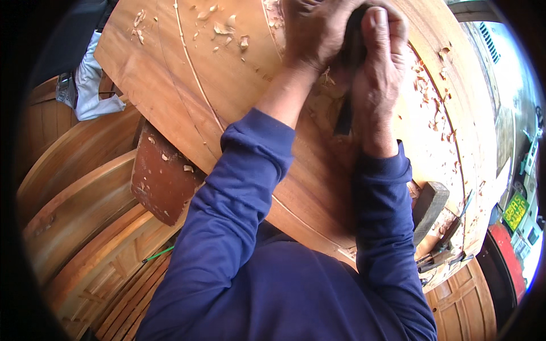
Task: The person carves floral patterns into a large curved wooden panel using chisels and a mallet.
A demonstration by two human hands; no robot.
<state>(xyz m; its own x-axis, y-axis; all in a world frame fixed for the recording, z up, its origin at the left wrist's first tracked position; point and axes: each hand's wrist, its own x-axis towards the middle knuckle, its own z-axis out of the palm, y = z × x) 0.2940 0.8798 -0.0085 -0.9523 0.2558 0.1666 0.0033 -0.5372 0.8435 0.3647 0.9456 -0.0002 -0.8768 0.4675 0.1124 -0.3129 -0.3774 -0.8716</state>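
Observation:
Near the top of the view, both of my hands close around a dark, narrow tool (354, 42) above a broad wooden panel (165, 68). My left hand (318, 34) grips its left side, with the fingers partly cut off by the upper edge. On the other side, my right hand (380, 62) wraps round it with the thumb on top. A flat dark strip (343, 116) points toward me below the hands; whether it belongs to the tool I cannot tell. Its working end is hidden. Curled wood shavings (224, 28) lie scattered on the panel, which bears curved lines.
By my right forearm lie a wooden mallet head (430, 207) and several slim hand tools (446, 244). Curved wooden door panels (85, 193) stand at the left beside a reddish-brown board (162, 176). A white cloth (90, 79) hangs at the upper left. Another carved panel (463, 301) leans at the lower right.

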